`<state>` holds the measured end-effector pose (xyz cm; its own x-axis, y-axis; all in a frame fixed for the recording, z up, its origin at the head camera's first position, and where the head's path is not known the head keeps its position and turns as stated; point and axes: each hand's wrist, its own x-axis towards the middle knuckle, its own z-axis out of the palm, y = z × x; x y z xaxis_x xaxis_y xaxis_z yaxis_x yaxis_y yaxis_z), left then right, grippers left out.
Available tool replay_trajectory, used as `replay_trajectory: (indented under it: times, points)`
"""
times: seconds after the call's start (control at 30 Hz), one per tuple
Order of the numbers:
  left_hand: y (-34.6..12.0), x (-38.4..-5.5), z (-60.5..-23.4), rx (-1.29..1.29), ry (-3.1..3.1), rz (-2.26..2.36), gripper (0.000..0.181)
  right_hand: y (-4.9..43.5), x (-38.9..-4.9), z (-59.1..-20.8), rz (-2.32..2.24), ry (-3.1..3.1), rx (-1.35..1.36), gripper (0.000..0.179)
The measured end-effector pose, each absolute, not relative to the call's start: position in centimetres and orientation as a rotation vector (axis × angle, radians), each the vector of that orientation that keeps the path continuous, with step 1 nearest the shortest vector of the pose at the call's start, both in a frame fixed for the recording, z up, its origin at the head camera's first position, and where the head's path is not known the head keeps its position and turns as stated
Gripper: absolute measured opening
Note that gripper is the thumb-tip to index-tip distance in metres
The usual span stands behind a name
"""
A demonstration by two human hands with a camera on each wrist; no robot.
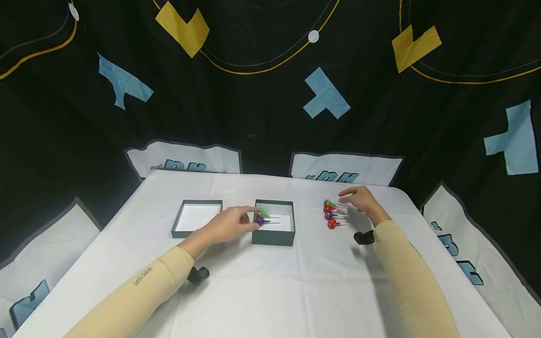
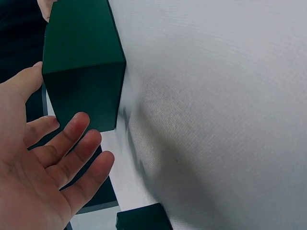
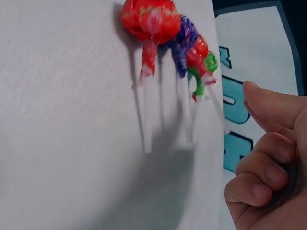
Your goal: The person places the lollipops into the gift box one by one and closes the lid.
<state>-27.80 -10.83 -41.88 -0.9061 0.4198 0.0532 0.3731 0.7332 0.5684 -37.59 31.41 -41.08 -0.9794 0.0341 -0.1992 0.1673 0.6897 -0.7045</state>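
At the left wall of the open dark green box [image 1: 272, 238], my left hand [image 1: 230, 224] has thumb and forefinger by the rim. The left wrist view shows its other fingers spread loosely against the side of the box [image 2: 86, 91]. Inside lie wrapped lollipops, among them a green one [image 1: 262, 213] and a purple one [image 1: 260, 220], sticks pointing right. My right hand [image 1: 359, 197] hovers at the far end of a row of lollipops, holding nothing, its lower fingers loosely curled. In that row are a red lollipop [image 3: 151, 21], a purple lollipop [image 3: 183, 40] and a green-wrapped lollipop [image 3: 211, 62].
Left of the box sits a shallow green-edged lid [image 1: 196, 218], its white inside facing up. A white cloth [image 1: 262, 291] covers the table. Behind the table hangs a dark curtain [image 1: 253, 117] with blue and yellow shapes.
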Motion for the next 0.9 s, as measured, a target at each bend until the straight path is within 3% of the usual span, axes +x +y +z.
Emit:
replay_trajectory:
  times: [0.9]
  points:
    - [-10.8, -27.9, -42.0, 0.631, 2.851, 0.916, 0.063, 35.2, -38.5, -44.9, -1.301, 2.617, 0.351, 0.041]
